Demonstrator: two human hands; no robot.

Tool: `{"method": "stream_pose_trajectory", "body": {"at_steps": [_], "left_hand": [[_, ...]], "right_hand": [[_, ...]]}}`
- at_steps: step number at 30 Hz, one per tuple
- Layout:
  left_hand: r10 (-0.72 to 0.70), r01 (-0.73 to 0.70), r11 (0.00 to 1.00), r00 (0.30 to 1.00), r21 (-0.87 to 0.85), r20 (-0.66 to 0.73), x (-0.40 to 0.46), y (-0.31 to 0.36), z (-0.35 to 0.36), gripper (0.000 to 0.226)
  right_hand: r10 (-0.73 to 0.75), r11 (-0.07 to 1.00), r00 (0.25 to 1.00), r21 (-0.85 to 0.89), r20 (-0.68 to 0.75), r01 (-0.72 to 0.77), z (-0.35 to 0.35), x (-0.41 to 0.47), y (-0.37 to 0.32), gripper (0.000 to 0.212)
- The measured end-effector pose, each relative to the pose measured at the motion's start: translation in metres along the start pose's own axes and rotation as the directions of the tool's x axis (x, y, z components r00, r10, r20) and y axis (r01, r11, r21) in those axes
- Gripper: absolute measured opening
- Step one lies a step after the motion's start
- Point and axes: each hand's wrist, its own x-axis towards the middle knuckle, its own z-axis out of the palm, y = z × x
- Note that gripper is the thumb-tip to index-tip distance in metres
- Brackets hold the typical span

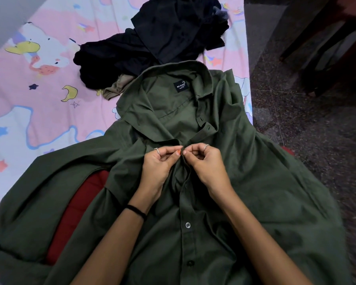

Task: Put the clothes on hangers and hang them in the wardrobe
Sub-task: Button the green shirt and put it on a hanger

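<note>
Pink cartoon bedsheet (39, 103), dark stone floor off at 3 o'clock, green shirt (255, 192) spread flat in the middle.

The placket near the collar is pinched by left hand (158, 167) and right hand (206, 165), fingers curled tight on the fabric, probably at a button. Soft, light, floppy cloth, so it's best lifted by the shoulders. Dark clothes pile (152, 44) is left at 12 o'clock.
</note>
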Motion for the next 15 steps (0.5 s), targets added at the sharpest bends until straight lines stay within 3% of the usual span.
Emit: {"method": "stream_pose_trajectory", "body": {"at_steps": [5, 10, 15], "left_hand": [[0.046, -0.043, 0.995, 0.999, 0.093, -0.027, -0.006, 0.000, 0.001, 0.016], [0.110, -0.097, 0.982, 0.991, 0.160, -0.078, -0.011, -0.003, 0.004, 0.006], [0.314, -0.238, 0.860, 0.944, 0.450, -0.101, -0.018, -0.005, 0.004, 0.010]], "right_hand": [[-0.101, 0.971, 0.992, -0.224, -0.070, 0.083, 0.001, -0.006, -0.001, 0.011], [-0.228, 0.936, 0.967, -0.297, -0.112, 0.186, 0.007, -0.014, 0.002, 0.009], [-0.299, 0.915, 0.947, -0.316, -0.117, 0.250, 0.007, -0.019, 0.003, 0.006]]}}
